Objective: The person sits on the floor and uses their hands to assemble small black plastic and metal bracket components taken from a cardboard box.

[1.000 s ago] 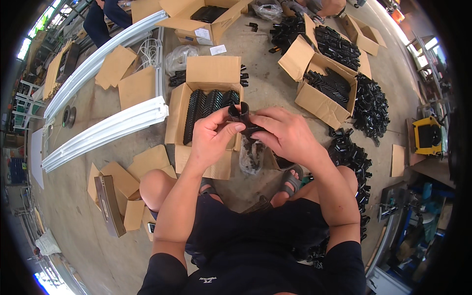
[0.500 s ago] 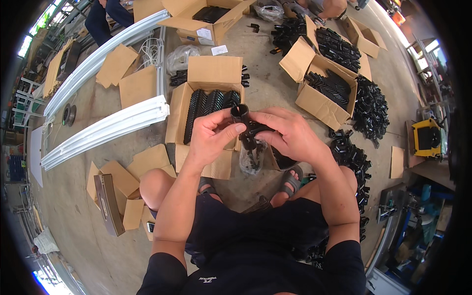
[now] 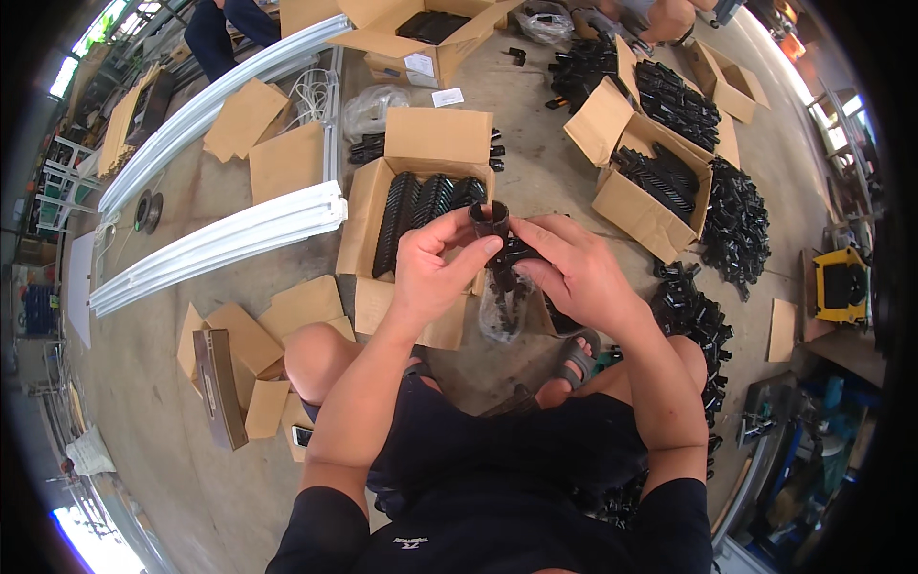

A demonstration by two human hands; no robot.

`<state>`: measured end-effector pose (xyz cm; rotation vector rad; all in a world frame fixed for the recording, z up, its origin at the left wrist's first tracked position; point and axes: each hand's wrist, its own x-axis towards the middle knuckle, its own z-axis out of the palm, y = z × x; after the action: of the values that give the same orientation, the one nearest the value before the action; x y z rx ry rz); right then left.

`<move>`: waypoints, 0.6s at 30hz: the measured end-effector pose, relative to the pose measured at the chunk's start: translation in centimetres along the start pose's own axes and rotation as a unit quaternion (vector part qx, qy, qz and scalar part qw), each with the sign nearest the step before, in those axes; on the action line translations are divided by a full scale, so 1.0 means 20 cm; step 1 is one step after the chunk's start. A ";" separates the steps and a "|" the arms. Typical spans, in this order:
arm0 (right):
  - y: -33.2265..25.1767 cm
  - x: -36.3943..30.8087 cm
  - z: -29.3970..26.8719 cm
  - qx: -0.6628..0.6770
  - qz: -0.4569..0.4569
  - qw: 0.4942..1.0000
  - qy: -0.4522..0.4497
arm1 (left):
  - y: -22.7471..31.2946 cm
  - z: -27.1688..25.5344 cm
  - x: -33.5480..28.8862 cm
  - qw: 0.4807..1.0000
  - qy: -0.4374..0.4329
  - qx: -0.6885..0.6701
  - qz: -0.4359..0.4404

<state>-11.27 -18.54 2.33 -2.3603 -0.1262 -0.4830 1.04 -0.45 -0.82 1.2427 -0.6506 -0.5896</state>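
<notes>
Between both sets of fingers I hold a black tubular plastic fitting, its round open end tilted up toward me. My left hand is closed on its left side, thumb pressed near the rim. On the other side, the thumb and fingers of my right hand grip it lower down, partly hiding that part. Just beyond my hands stands an open cardboard box with rows of similar black fittings. Below the fitting, a clear plastic bag with small dark pieces sits between my feet.
Right of me are another open box of black parts and a long heap of loose fittings. White metal profiles lie to the left, near flattened cardboard and a phone. Another person's legs show at the far left.
The whole view has shifted a little, so surroundings and hands sit slightly further right in the picture. Both hands keep their hold on the fitting, with hardly any visible change in grip.
</notes>
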 end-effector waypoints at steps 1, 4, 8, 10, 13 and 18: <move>0.00 0.00 0.00 0.016 0.004 1.000 -0.003 | 0.00 0.00 0.00 1.000 0.015 0.007 0.013; 0.00 0.00 -0.02 0.062 0.016 0.998 -0.010 | 0.01 -0.01 0.00 0.998 0.006 -0.064 -0.012; -0.01 0.00 -0.03 0.060 0.007 0.998 -0.008 | 0.01 0.00 0.00 0.997 -0.001 -0.071 -0.007; -0.02 0.00 -0.03 0.041 -0.001 0.999 -0.010 | 0.01 0.00 -0.01 0.999 -0.008 -0.045 -0.014; -0.02 0.00 -0.03 0.026 -0.004 1.000 -0.015 | 0.02 -0.02 -0.02 0.999 -0.029 -0.005 -0.034; -0.02 0.01 -0.03 0.000 -0.012 1.000 -0.008 | 0.02 -0.01 -0.02 0.999 -0.023 0.022 -0.018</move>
<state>-11.32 -18.70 3.05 -2.3664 -0.1634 -0.4757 0.97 -0.04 -0.52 1.2865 -0.6845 -0.6377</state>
